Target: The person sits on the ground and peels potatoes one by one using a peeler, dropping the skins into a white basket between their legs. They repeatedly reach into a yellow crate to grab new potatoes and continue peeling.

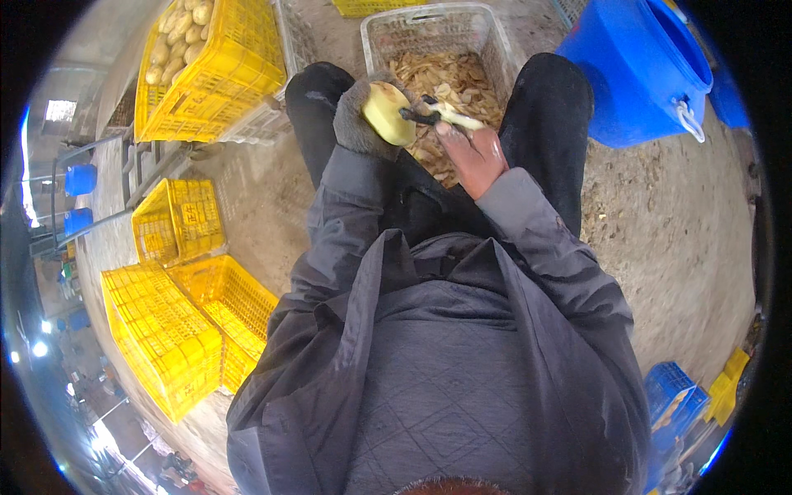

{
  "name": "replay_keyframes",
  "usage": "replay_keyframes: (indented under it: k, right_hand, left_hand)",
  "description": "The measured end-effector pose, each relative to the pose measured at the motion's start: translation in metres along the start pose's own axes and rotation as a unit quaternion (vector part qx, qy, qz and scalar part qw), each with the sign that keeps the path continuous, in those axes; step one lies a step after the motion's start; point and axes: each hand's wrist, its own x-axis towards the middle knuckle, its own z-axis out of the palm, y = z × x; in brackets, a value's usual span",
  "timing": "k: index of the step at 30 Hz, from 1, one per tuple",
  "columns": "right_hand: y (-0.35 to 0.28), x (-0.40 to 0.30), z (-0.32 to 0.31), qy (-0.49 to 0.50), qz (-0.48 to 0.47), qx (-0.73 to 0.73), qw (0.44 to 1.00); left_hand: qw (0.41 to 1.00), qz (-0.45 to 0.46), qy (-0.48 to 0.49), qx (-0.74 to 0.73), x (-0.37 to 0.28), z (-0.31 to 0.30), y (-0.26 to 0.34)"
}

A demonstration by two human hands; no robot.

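My left hand point(359, 117), in a grey knitted glove, holds a large pale potato point(390, 114) whose skin is mostly off, with a brownish patch at its upper end. Bare and closed around a peeler point(424, 116) with dark parts, my right hand point(471, 151) is just right of the potato. The peeler's dark end touches or nearly touches the potato's right side. A pale strip, perhaps peel or part of the tool, lies above my right fingers. Both hands are over a whitish plastic crate point(369, 40) between my knees, which holds many brownish peelings point(464, 77).
A yellow crate point(241, 68) of potatoes point(179, 37) stands upper left on other crates. More yellow crates point(164, 334) lie on the concrete floor at left. A large blue plastic barrel point(631, 74) with a rope handle stands beyond my right knee. Blue crates point(668, 396) are at lower right.
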Motion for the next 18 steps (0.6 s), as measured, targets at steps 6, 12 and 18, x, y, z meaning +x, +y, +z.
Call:
replay_keyframes:
  k: [6,12,18]
  right_hand:
    - [-0.026,0.037,0.013,-0.056,0.173,0.062,0.981]
    - [-0.015,0.009,0.018,-0.029,0.188,0.089,0.978]
    - [0.010,-0.020,0.010,-0.071,0.260,0.126,0.955]
  left_hand:
    - [0.997,-0.022,0.067,-0.023,-0.008,0.036,0.026]
    - [0.997,-0.006,0.055,-0.054,-0.010,0.010,-0.001]
    - [0.998,0.021,0.047,0.021,-0.006,-0.006,-0.014]
